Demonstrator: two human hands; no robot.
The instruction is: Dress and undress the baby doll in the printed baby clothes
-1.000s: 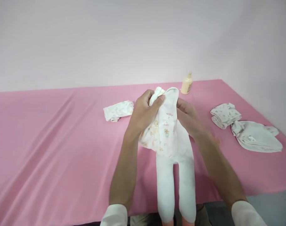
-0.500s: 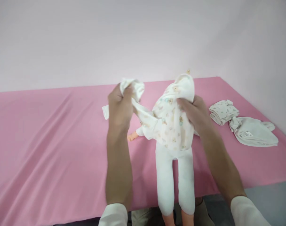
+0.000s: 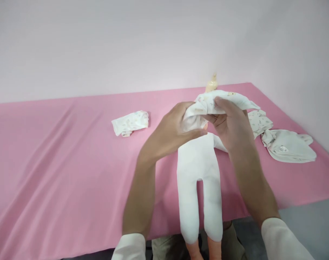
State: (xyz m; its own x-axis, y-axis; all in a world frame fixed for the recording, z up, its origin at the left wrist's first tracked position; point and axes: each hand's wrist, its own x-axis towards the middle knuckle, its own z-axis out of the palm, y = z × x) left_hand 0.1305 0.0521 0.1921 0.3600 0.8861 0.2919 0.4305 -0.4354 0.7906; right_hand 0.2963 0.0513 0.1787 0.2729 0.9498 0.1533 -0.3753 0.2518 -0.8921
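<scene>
A baby doll (image 3: 198, 162) with a white body lies on its back, its feet toward me past the table's front edge. Over its head and neck, both my hands hold a bunched white printed baby garment (image 3: 235, 98). My left hand (image 3: 178, 124) grips the left side of the cloth, thumb below and fingers behind. Closed on the middle of the garment is my right hand (image 3: 229, 119), its thumb on top. The doll's face is hidden behind cloth and hands; a yellowish tuft (image 3: 211, 85) shows above.
A pink cloth (image 3: 72, 173) covers the table, against a pale wall. A folded printed garment (image 3: 130, 122) lies left of the doll. To the right lie another folded printed garment (image 3: 259, 122) and a bundled white cloth piece (image 3: 290, 146).
The garment, earlier spread over the doll's torso, has been lifted and bunched at its head, baring the white body. My left hand has moved right, closer to my right hand.
</scene>
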